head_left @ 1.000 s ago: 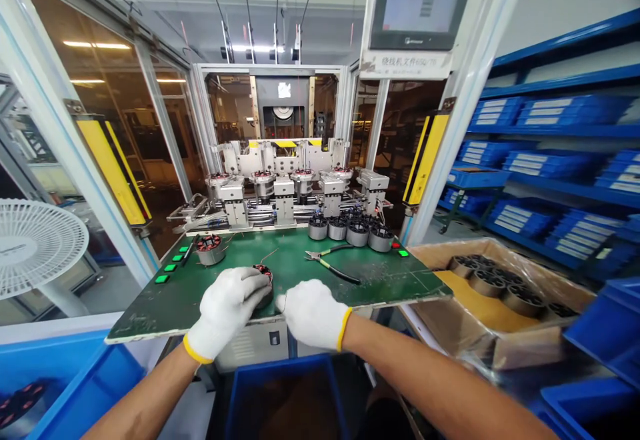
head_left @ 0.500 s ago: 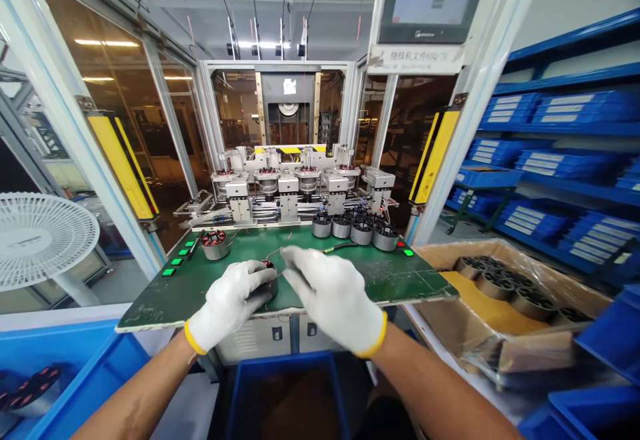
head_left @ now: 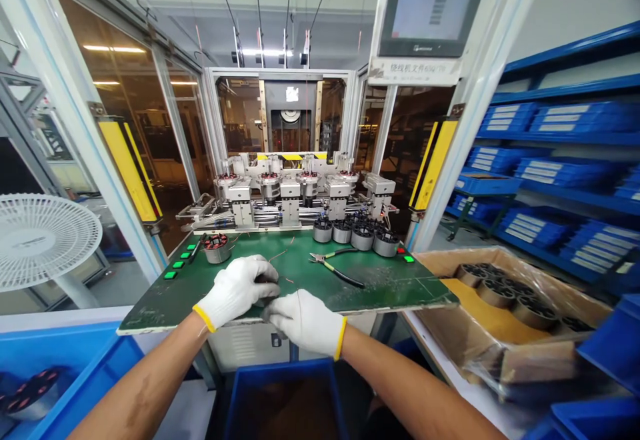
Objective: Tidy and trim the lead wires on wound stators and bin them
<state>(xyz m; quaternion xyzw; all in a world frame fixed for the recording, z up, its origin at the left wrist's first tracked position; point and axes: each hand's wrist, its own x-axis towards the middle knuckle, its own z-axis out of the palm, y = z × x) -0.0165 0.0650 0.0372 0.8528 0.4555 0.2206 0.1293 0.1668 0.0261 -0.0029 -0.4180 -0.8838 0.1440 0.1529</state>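
My left hand [head_left: 243, 287], in a white glove with a yellow cuff, curls around a motor stator near the green table's front edge. Both hands largely hide that stator. Close against it, my right hand [head_left: 306, 321], gloved the same way, has its fingers pinched together low at the table edge; what they hold is hidden. A pair of cutting pliers [head_left: 333, 265] with black-and-green handles lies open on the table beyond my right hand. One stator with red windings [head_left: 217, 249] stands at the left. Loose bits of copper wire [head_left: 280, 255] lie near my hands.
Several unwound stators [head_left: 362, 235] stand at the table's back right, before the winding machine [head_left: 290, 190]. Green buttons [head_left: 175, 267] line the left edge. A cardboard box [head_left: 540, 353] of stator cores is at right, a blue bin [head_left: 100, 360] at left, another blue bin [head_left: 285, 372] below.
My right hand has come down and left to the table edge beside my left hand, uncovering the pliers. My left hand stays around the stator, which is now more hidden.
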